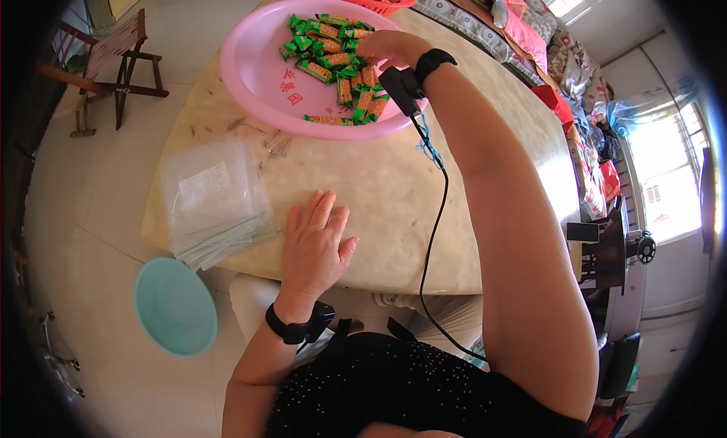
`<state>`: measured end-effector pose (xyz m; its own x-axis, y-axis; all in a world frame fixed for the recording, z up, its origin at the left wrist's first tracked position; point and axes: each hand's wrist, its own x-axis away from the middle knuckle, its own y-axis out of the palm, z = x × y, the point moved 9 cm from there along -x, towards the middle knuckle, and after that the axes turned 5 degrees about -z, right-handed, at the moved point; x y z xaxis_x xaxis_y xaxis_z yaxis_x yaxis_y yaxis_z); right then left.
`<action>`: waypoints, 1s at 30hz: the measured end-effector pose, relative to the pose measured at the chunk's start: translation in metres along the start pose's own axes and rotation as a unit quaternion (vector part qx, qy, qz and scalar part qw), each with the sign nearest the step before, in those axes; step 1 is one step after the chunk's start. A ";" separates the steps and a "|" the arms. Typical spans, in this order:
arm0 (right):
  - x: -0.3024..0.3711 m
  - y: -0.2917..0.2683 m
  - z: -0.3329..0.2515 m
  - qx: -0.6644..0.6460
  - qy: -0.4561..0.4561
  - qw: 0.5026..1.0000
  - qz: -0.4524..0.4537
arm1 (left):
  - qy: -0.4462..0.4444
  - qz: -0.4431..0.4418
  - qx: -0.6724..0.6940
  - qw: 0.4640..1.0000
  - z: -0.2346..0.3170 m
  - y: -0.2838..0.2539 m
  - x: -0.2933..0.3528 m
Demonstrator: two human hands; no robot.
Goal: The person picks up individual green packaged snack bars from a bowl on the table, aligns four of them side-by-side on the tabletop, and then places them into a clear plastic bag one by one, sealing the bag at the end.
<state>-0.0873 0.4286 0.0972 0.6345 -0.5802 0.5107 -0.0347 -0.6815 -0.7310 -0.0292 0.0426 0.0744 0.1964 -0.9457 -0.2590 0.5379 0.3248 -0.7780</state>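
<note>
My right hand (pixel 388 48) reaches over the right side of a large pink basin (pixel 246 74). Its fingers curl down at a pile of small wrapped snack bars (pixel 333 50) in green and orange wrappers; whatever they grip is hidden. My left hand (pixel 316 237) lies palm down on the marbled table (pixel 379 211), fingers stretched out and holding nothing. Beside it, to the left, is a stack of clear zip bags (pixel 216 184), their sealing edges toward me. Black straps with small devices circle both wrists.
Behind the basin stands a red basket (pixel 356 3) holding purple-wrapped pieces. A black cable (pixel 430 264) hangs from the right wrist device down across the table edge. A teal bowl (pixel 176 308) is below the table's left corner, and a folding chair (pixel 113 59) stands at far left.
</note>
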 end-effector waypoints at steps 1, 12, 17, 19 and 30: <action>0.003 0.003 -0.003 -0.002 -0.004 1.000 -0.012 | 0.001 0.001 -0.001 1.000 0.001 0.000 0.000; 0.027 0.004 -0.005 -0.019 -0.106 0.994 0.002 | 0.024 0.030 -0.003 0.999 0.006 0.003 0.001; 0.065 0.024 -0.031 -0.202 -0.060 0.977 0.019 | 0.021 0.045 -0.023 0.999 -0.002 -0.003 0.002; 0.074 0.009 -0.012 -0.123 -0.139 0.982 0.030 | 0.040 0.042 -0.014 0.998 0.008 0.002 -0.001; 0.235 0.018 -0.016 -0.285 -0.213 0.924 0.139 | 0.054 0.063 -0.046 0.995 0.005 0.003 0.002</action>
<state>0.0489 0.2731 0.2111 0.7823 -0.6224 0.0254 -0.5662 -0.7274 -0.3878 -0.0229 0.0423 0.0747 0.1649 -0.8951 -0.4142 0.4368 0.4428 -0.7830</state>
